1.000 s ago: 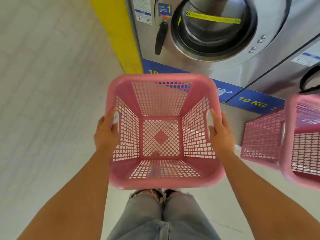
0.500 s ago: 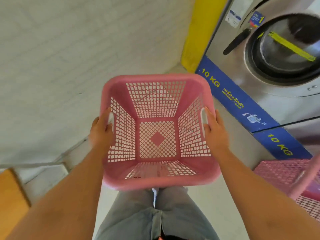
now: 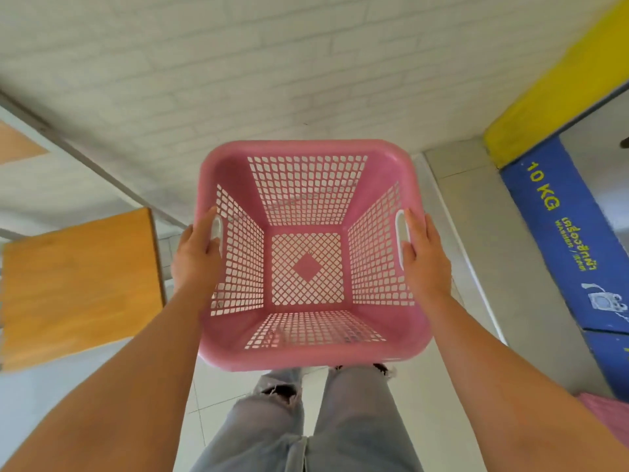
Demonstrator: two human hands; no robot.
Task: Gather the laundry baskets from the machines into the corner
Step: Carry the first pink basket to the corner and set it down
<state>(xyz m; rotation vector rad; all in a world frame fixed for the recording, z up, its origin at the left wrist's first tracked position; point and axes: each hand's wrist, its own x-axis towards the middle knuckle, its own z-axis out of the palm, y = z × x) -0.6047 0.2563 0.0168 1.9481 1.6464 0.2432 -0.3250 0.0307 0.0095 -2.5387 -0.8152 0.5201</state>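
I hold an empty pink lattice laundry basket (image 3: 306, 352) in front of me at waist height, its open top facing me. My left hand (image 3: 195, 257) grips the basket's left handle slot and my right hand (image 3: 423, 258) grips the right one. A corner of a second pink basket (image 3: 609, 413) shows at the far right edge, low on the floor beside the machines.
A white brick wall (image 3: 238, 63) fills the view ahead. A wooden bench top (image 3: 78, 284) on a metal frame stands at the left. The blue "10 KG" base of a washing machine (image 3: 565, 240) and a yellow panel (image 3: 558, 86) run along the right. Pale floor tiles lie below.
I have turned left with the basket: the washing machines slid off to the right, the second pink basket nearly left view, and the white wall and wooden bench came into view.
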